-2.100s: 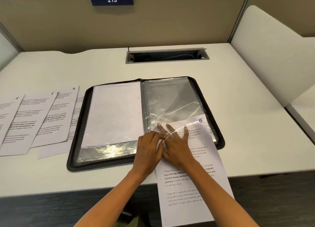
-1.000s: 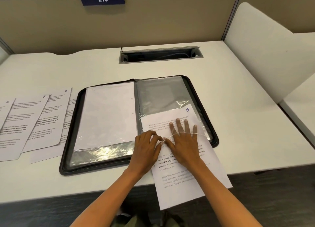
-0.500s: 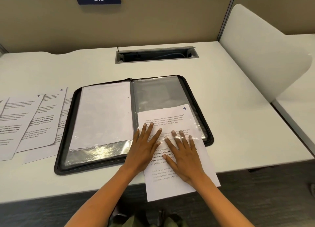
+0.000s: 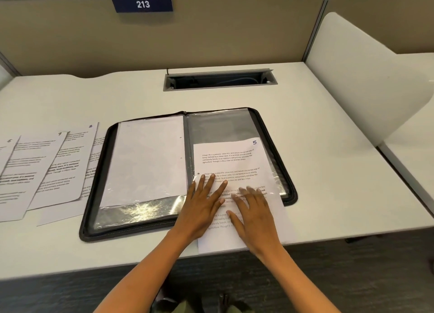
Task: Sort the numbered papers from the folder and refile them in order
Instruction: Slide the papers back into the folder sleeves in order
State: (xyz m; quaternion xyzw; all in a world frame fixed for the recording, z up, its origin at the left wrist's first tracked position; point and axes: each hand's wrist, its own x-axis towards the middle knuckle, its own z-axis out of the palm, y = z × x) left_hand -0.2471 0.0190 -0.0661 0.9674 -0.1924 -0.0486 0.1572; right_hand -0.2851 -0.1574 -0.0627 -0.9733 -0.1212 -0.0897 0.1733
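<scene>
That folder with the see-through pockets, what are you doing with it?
A person is sliding the paper marked 5 into a clear sleeve on the right side of the open black folder. The left hand and right hand both lie flat on the sheet, pushing it in. About half of it is in; the rest hangs over the desk edge. More numbered papers wait on the desk beside the folder.

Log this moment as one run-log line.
step: sliding sheet 5 into right sleeve of folder | left hand: flat on sheet | right hand: flat on sheet | sheet: part in | waiting: loose sheets on desk
</scene>
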